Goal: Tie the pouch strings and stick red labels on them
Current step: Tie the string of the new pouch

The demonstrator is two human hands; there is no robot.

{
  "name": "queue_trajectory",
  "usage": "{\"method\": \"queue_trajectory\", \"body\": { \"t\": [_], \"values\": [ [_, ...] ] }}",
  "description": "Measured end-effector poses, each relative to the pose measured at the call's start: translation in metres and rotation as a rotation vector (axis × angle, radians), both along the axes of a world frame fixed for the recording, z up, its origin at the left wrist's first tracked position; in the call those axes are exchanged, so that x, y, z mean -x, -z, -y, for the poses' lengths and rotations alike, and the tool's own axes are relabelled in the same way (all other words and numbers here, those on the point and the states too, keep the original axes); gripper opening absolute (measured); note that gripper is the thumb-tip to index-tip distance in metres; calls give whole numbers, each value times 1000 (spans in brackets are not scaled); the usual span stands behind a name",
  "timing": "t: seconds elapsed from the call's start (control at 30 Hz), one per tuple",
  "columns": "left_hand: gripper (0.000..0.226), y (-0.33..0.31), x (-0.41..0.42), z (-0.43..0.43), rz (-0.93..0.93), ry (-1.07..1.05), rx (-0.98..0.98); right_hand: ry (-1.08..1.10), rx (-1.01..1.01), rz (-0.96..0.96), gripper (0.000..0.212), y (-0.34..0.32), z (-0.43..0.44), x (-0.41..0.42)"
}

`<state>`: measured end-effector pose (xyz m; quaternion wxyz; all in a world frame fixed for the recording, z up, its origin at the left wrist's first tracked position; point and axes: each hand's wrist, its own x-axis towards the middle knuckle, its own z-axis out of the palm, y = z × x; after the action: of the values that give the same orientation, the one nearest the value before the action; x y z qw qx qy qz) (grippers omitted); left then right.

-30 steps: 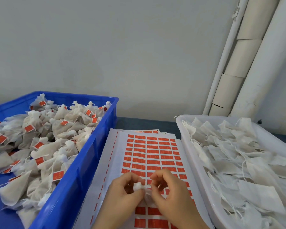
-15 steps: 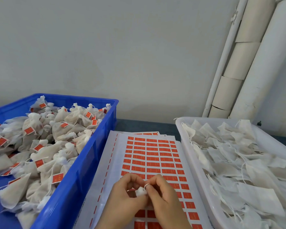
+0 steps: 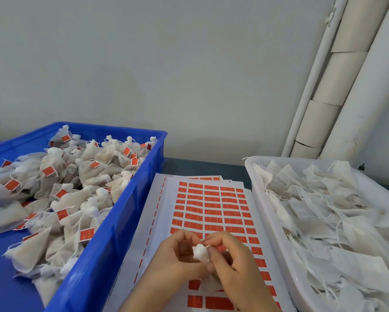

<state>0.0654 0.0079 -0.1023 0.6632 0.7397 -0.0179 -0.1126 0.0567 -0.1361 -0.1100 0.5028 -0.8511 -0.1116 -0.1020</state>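
Starting at the left, the blue plastic crate [image 3: 126, 221] holds finished pouches, tied and red-tagged, and next to it the left hand [image 3: 175, 262] curls its fingers round the small white mesh pouch [image 3: 200, 253], held just above the white backing sheet of red rectangular labels [image 3: 211, 206]. Over the last second the pouch's gathered neck has bunched from a loose tuft into a tight round knob and come up clear between the two hands, which suggests the knot is being drawn home and a label comes next. The neck points up and away from the person; the long axis seems to run back down toward the wrists, the body mostly hidden under the palms. The right hand [image 3: 236, 269] pinches the short drawstring end [image 3: 206, 245] between thumb and forefinger, other fingers curled. Farthest right, the white plastic tray [image 3: 256, 176] holds flat untied pouches
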Motion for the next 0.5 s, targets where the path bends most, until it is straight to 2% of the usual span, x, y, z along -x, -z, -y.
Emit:
{"method": "queue_trajectory", "body": {
  "t": [0.17,0.33,0.5],
  "values": [
    [37,3,3,5,107,-38,-94,-37,60,39,20,2,0,-3],
    [38,6,-1,-3,98,-66,-104,-64,150,69,25,3,1,-4],
    [48,3,0,-3,69,67,-80,-50,162,49,17,5,2,-3]
  ]
}}
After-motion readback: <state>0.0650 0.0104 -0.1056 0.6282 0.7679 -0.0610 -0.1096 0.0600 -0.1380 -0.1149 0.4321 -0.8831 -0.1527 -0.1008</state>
